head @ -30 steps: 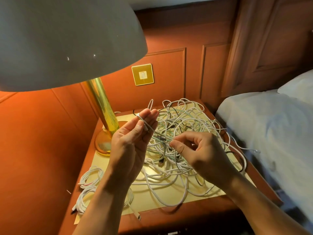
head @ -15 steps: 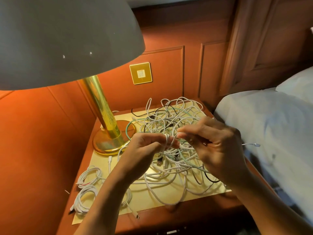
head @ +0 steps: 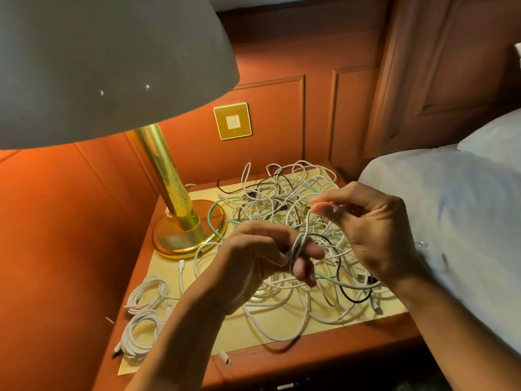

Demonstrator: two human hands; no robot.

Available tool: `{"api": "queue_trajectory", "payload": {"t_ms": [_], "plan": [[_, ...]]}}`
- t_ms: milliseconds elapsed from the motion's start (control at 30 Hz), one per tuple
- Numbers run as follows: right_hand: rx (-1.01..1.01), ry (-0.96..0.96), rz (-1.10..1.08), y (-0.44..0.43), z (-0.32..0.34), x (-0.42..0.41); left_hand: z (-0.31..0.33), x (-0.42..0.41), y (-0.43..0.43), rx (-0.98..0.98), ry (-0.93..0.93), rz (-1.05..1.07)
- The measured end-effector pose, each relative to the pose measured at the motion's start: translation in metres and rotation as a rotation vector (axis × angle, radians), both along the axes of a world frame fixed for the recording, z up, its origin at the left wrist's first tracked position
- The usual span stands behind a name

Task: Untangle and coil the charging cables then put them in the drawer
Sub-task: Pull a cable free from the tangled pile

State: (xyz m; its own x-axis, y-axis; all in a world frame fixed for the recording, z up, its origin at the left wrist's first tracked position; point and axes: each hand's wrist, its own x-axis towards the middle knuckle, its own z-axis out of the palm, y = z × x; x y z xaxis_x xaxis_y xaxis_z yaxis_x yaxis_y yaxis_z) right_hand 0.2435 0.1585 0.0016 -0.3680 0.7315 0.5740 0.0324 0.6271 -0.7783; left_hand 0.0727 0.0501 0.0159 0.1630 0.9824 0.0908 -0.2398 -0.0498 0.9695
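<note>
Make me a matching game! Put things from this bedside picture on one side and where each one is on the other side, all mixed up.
Things
1. round shiny gold lamp base
2. coiled white cable bundles
3. square gold wall switch plate
4. thin white cable

Places
A. on the red wall panel
B. looped round fingers of the left hand
C. front left of the wooden nightstand
D. back left of the nightstand

Pairs: 1-D, 2-C, 3-A, 4-B.

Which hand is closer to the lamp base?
Left. The left hand, wound with a white cable, is just right of the lamp base; the right hand pinches that cable farther right.
</note>
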Motion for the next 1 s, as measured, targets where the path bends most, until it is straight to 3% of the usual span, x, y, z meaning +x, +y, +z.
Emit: {"api": "queue_trajectory", "payload": {"t_ms": [100,200,333,400,567,700,833,933,1000], "plan": [[-0.161,-0.006,0.048,0.004,-0.002,0.000,0.002,-0.004,-0.001,0.002,-0.238,-0.033],[-0.200,-0.105,0.097,0.000,-0.005,-0.002,0.007,-0.007,-0.005,0.047,-0.587,-0.039],[-0.212,-0.333,0.134,-0.006,-0.010,-0.004,0.014,-0.006,-0.007,0.056,-0.954,0.304],[-0.181,-0.411,0.149,-0.011,-0.012,-0.006,0.015,-0.008,-0.005,0.072,-1.009,0.392],[0.075,-0.489,0.184,-0.024,-0.008,-0.010,0.008,-0.017,-0.003,0.042,-0.782,0.569],[0.247,-0.553,0.228,-0.033,-0.004,-0.013,0.000,-0.016,-0.001,0.099,-0.495,0.651],[0.391,-0.586,0.253,-0.040,-0.001,-0.018,-0.011,-0.011,-0.002,0.111,0.023,0.691],[0.488,-0.523,0.180,-0.040,0.006,-0.015,-0.023,-0.013,-0.004,0.127,0.471,0.595],[0.556,-0.454,0.116,-0.036,0.010,-0.011,-0.027,-0.016,-0.006,0.083,0.605,0.518]]}}
